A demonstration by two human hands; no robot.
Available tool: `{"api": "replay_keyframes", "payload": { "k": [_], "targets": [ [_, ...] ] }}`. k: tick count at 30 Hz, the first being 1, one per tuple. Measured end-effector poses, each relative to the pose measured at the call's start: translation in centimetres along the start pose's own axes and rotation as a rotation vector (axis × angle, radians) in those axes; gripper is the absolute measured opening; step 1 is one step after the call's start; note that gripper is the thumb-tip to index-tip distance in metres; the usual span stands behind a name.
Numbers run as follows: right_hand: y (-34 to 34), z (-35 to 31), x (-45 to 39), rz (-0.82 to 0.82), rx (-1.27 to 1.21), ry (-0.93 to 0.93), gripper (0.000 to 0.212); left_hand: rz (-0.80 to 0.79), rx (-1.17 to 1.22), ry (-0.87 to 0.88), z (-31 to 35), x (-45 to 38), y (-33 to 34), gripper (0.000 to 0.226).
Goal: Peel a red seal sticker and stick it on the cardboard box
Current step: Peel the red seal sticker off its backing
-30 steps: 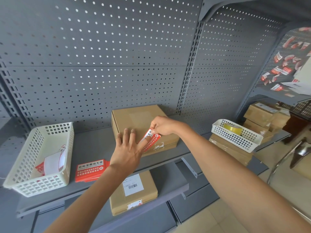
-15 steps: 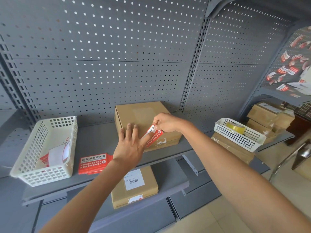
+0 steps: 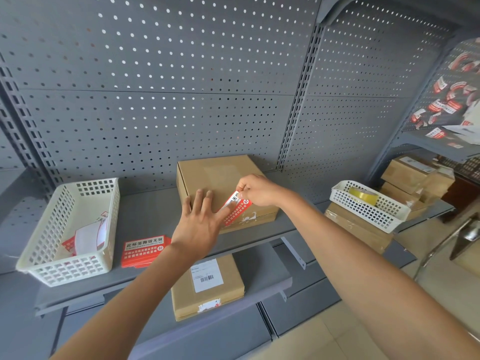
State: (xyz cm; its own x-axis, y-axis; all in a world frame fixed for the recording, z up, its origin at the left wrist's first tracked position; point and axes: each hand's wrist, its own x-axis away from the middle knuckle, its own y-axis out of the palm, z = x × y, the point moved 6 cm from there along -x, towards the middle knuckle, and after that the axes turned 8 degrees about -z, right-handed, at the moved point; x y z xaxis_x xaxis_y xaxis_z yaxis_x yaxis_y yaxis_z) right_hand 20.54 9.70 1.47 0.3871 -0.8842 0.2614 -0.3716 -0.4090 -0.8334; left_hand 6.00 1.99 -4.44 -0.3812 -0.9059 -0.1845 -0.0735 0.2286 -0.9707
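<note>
A flat brown cardboard box (image 3: 220, 178) lies on the grey shelf (image 3: 150, 211) against the pegboard. A red seal sticker (image 3: 237, 207) with white print lies across the box's near top edge and down its front face. My right hand (image 3: 255, 189) pinches the sticker's upper end between thumb and forefinger. My left hand (image 3: 201, 222) is spread flat, fingers on the box's near left corner, its thumb pressing the sticker's lower end. A stack of red seal stickers (image 3: 144, 250) lies on the shelf left of the box.
A white basket (image 3: 75, 266) with backing paper sits at the shelf's left. A second white basket (image 3: 368, 213) with a yellow tape roll (image 3: 363, 195) rests on boxes at right. Another labelled box (image 3: 207, 287) lies on the lower shelf.
Both hands have stayed on the box and sticker. The view has shifted slightly, and the sticker lies a little flatter against the front face.
</note>
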Motion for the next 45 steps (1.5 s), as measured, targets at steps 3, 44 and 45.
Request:
{"api": "replay_keyframes", "payload": {
  "k": [3,44,45],
  "targets": [
    [-0.1,-0.1,0.1,-0.010,-0.011,-0.008,0.006,-0.019,0.001,-0.005,0.0,-0.1,0.0,0.081],
    [1.1,2.4,0.4,0.168,-0.208,-0.103,0.006,0.155,0.529,-0.289,-2.3,-1.5,-0.6,0.058],
    [1.0,2.3,0.4,0.172,-0.205,-0.105,0.007,0.148,0.522,-0.284,-2.3,-1.5,-0.7,0.058]
  ]
}}
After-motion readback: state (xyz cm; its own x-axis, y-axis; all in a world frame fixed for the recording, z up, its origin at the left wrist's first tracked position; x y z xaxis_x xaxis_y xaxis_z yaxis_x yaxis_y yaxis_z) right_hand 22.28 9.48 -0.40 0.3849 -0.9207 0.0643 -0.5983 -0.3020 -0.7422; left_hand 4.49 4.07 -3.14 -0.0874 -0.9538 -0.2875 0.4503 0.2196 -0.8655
